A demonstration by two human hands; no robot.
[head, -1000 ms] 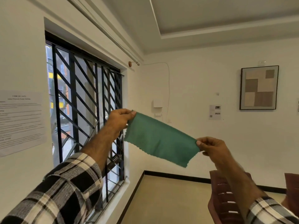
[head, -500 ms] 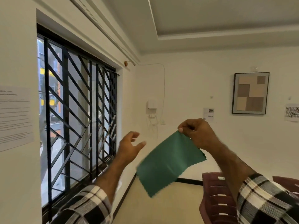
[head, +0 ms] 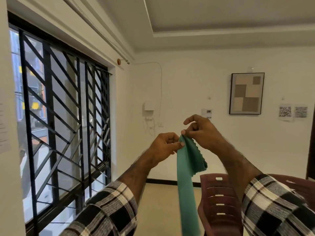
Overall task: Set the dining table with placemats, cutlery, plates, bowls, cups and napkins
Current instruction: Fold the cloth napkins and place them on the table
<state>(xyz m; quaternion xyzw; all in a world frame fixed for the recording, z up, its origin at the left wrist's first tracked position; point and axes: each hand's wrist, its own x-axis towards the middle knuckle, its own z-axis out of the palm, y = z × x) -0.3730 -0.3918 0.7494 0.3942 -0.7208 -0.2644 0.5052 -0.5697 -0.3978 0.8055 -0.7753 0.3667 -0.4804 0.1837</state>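
We looked up at a bright room with white walls (head: 187, 82) and a white ceiling (head: 221, 14) that had a raised step around its edge. On our left stood a big window (head: 59, 116) with black metal bars, some straight and some slanting. A thin rod (head: 95, 26) ran along the top of the wall above it. On the far wall hung a picture (head: 246, 93) in a thin black frame, made of tan and brown squares. Near it were two papers with square codes (head: 293, 112), and a small white box (head: 148, 106) with a thin wire going up from it. The floor (head: 158, 201) was pale and smooth, with a dark strip where it met the wall. Low on the right stood dark red plastic chairs (head: 219, 201) with little slots in the back.

We held a green napkin (head: 187, 176) up in the air in front of us. It was soft cloth, with a wavy zigzag edge near the top. It hung down long and narrow, folded over on itself. Our left hand (head: 164, 147) pinched its top edge between thumb and finger, a tight grip. Our right hand (head: 202, 132) pinched the top just beside it, with the other fingers spread loose above. Both hands were almost touching. Our sleeves (head: 110, 210) were thick woven cloth with black and white checks.
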